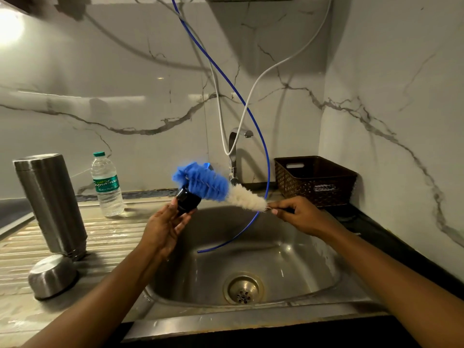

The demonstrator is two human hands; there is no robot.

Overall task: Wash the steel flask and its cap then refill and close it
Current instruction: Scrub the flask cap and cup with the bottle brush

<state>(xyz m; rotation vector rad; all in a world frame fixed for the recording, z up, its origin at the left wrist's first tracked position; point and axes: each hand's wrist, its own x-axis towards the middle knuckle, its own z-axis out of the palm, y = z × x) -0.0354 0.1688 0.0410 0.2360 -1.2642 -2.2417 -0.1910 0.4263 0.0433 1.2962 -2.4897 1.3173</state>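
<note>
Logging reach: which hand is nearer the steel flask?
Left. The left hand, holding the cap, is right of the flask; the right hand, gripping the brush, is farther right.

The room is dim, with 1 harsh glare patch on the glossy wall (11, 28) at upper left. Soft highlights sit on the sink (288, 247) and the flask (50, 197). The blue brush (200, 182) is blurred. Straight lines bow near the edges.

Water bottle (107, 184) label: "Signature" (smaller print unreadable); no other txt
</note>
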